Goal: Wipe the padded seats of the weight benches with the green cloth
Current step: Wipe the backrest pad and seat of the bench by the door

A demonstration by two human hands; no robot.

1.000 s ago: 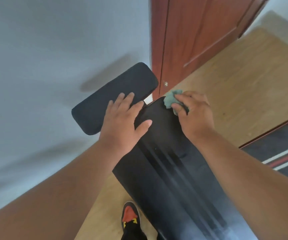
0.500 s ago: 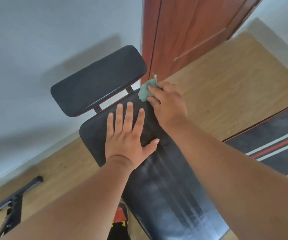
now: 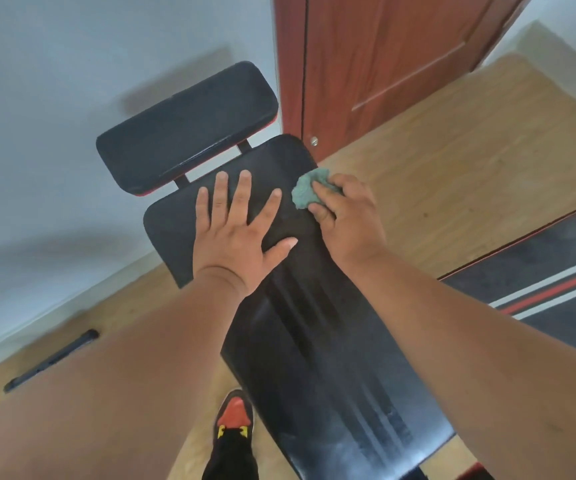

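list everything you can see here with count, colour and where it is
long padded bench seat: 1, black, centre, running toward the camera
small padded headrest pad: 1, black with red edge, beyond the seat
crumpled green cloth: 1, at the seat's right edge
wooden door: 1, reddish brown, top right
floor mat: 1, dark with red and white stripes, right
bar: 1, black, on floor, left
shoe: 1, black and red, bottom
left hand: flat on seat
right hand: grips cloth

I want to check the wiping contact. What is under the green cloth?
The long bench pad lies under the green cloth, near its right edge. The right hand grips the cloth and covers part of it, so the contact spot itself cannot be seen.
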